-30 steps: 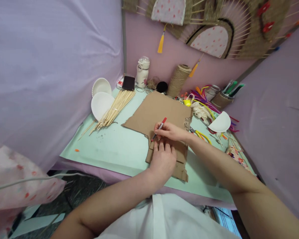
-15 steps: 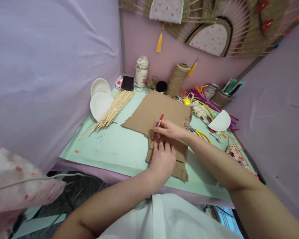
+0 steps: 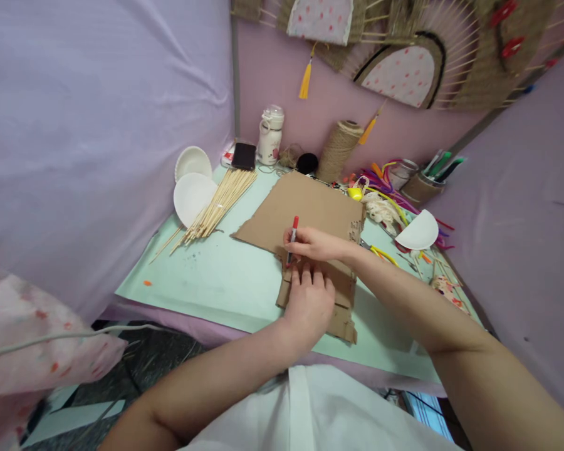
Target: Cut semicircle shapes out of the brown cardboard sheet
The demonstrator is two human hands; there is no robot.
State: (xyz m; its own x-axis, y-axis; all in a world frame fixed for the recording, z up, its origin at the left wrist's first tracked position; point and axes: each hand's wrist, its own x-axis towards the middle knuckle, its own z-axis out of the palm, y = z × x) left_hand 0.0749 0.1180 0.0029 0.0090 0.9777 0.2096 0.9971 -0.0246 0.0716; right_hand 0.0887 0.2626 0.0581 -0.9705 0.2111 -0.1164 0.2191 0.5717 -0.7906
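Observation:
A torn-edged sheet of brown cardboard [image 3: 301, 207] lies on the pale green table. My left hand [image 3: 310, 304] rests flat on its narrower near part, fingers stretched out and slightly spread. Just beyond those fingertips, my right hand [image 3: 313, 243] grips a marker pen [image 3: 292, 238] with a grey barrel and red ends. The pen stands nearly upright, its lower tip at the cardboard near the left edge. My fingers and palm hide whatever lies directly beneath them. Yellow-handled pliers or scissors [image 3: 383, 255] lie to the right, partly behind my right forearm.
Left of the cardboard lie a bundle of thin wooden sticks [image 3: 220, 203] and white paper bowls [image 3: 195, 199]. Along the back stand a white bottle [image 3: 270, 134], a twine spool [image 3: 341, 150] and a pen holder [image 3: 420, 186]. A white half-disc [image 3: 418, 230] and coloured craft stems [image 3: 380, 178] sit right.
The marker has tipped from a rightward slant to nearly upright, and my right hand has shifted slightly left. My left hand stays in place on the cardboard.

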